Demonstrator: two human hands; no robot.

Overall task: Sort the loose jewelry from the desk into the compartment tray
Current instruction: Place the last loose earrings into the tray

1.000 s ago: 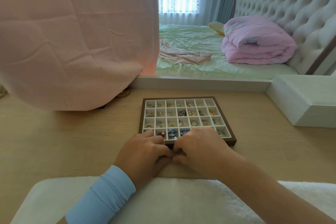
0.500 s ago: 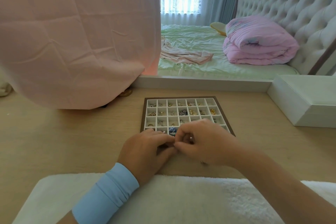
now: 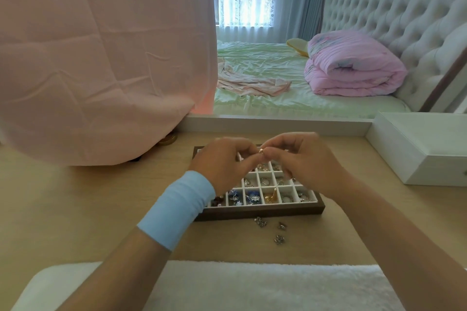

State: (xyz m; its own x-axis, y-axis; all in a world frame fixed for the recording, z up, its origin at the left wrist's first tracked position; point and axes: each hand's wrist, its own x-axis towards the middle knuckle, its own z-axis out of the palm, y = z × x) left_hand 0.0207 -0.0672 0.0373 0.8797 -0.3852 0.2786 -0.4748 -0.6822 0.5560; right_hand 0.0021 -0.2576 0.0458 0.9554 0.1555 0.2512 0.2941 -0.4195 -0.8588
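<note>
- The left hand and the right hand have come up off the desk. A second ago they were huddled low against the near rim of the compartment tray; now they meet in the air over its far rows.
- Both hands' fingertips pinch one small gold piece between them (a ring or an ear clip, too small for me to tell).
- With the hands lifted, three loose pieces show on the desk just in front of the tray's near rim, short of the white towel along the desk's near edge.
- The tray itself sits mid-desk as before, and most of the cells I can see already hold something.
- My reading: one item has been picked and is about to go into a far cell, though which one I cannot say. The three pieces still lying out mean the sorting is close to done, not finished.
</note>
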